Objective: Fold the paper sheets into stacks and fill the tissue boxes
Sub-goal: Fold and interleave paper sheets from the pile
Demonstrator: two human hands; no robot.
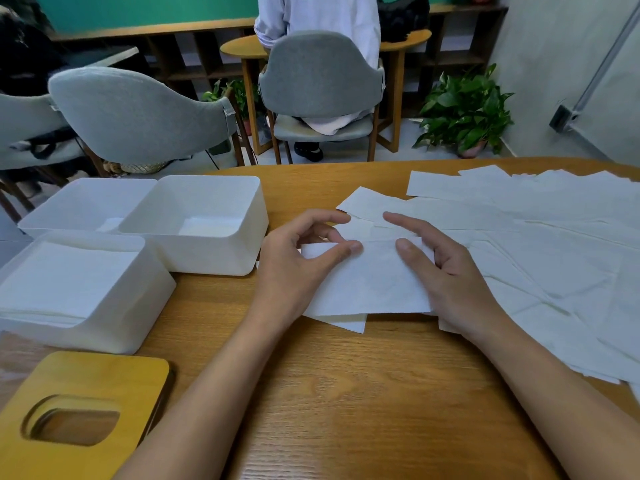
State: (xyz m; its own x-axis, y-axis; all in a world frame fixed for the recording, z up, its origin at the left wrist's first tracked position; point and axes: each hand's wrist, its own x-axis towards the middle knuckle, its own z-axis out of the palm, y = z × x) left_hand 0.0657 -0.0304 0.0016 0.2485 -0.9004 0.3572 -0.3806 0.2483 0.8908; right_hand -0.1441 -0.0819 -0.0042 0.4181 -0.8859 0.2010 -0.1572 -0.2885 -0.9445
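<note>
Wooden table (346, 393): boxes (214, 258), sheets (554, 254), lid (86, 375)

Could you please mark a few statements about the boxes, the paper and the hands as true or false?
1. The nearest white box is nearly full of folded paper. True.
2. The wooden lid covers one of the boxes. False: it lies in front of them, near the table edge, and covers none.
3. The left hand pinches the edge of the sheet being folded. True.
4. The loose sheets lie left of the hands. False: they spread to the right.
5. The right hand grips a box. False: its fingers rest on the sheet.
</note>
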